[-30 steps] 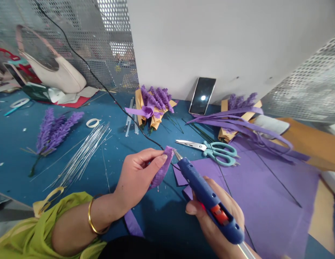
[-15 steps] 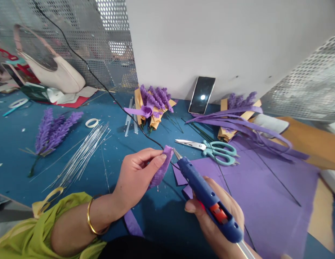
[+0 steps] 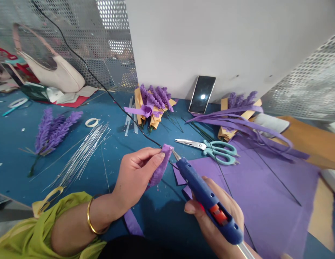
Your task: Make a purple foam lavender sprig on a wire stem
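Note:
Pinched between the thumb and fingers of my left hand (image 3: 139, 174) is a purple paper strip (image 3: 160, 169), its upper end raised. My right hand (image 3: 218, 212) is wrapped round a blue glue gun (image 3: 197, 183) with an orange part inside and a clear stick at its rear. The gun's metal nozzle is at the strip's top end. A loose purple strip piece (image 3: 133, 223) lies below my left hand. Teal-handled scissors (image 3: 220, 151) lie open beyond the gun, beside a large purple sheet (image 3: 275, 198).
Purple flower bunches (image 3: 156, 104) in tan paper stand behind, near a phone (image 3: 202, 94) leaning on the white panel. Thin wires (image 3: 81, 154), a tape roll (image 3: 92, 122) and purple sprigs (image 3: 55, 131) lie left. A black cord (image 3: 102, 86) crosses the blue table (image 3: 162, 208).
My left hand and the upper end of the strip have shifted slightly left. The nozzle has also moved a little left, staying at the strip's end.

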